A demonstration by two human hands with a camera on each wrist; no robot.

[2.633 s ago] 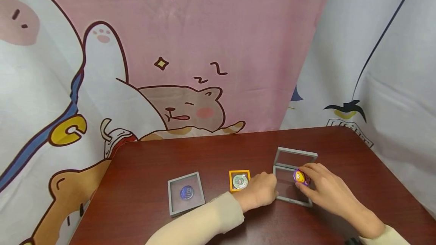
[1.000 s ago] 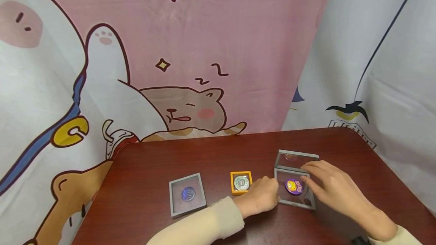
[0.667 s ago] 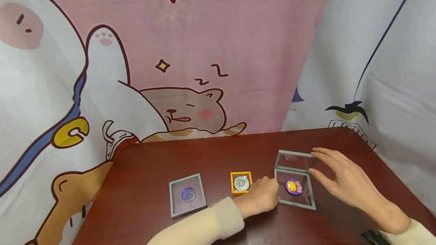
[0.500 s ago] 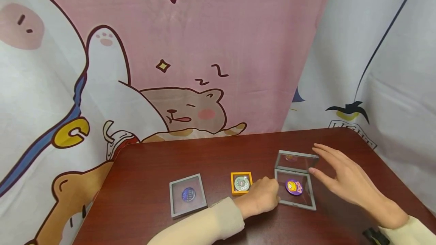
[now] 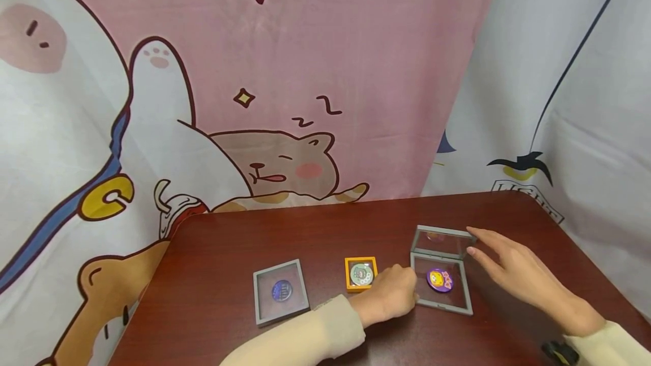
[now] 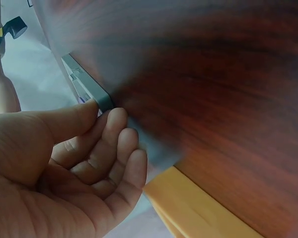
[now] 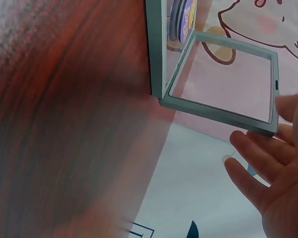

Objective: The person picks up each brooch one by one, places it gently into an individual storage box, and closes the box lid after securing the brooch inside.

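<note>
An open hinged grey display frame [image 5: 441,307] with clear film stands on the right of the table, its lid [image 5: 443,229] tilted up at the back. On the film of the base lies a round purple badge [image 5: 439,280] with a yellow cartoon figure. My left hand [image 5: 389,293] pinches the near left corner of the base between thumb and index finger, its other fingers curled. At the lid's right edge is my right hand [image 5: 526,275], fingers fairly straight, thumb in front and fingertips behind the edge; how firmly they touch cannot be told.
Left on the table [image 5: 213,275] lies a shut grey frame [image 5: 256,298] with a blue round badge [image 5: 282,291]. Between the frames sits a small yellow frame [image 5: 347,275] with a green round badge [image 5: 361,274], close to my left hand. A printed cloth [image 5: 386,100] hangs behind.
My right hand has let go of the purple badge inside the frame, then moved back and right to the lid's edge, most recently lowering slightly. The left hand has stayed at its corner.
</note>
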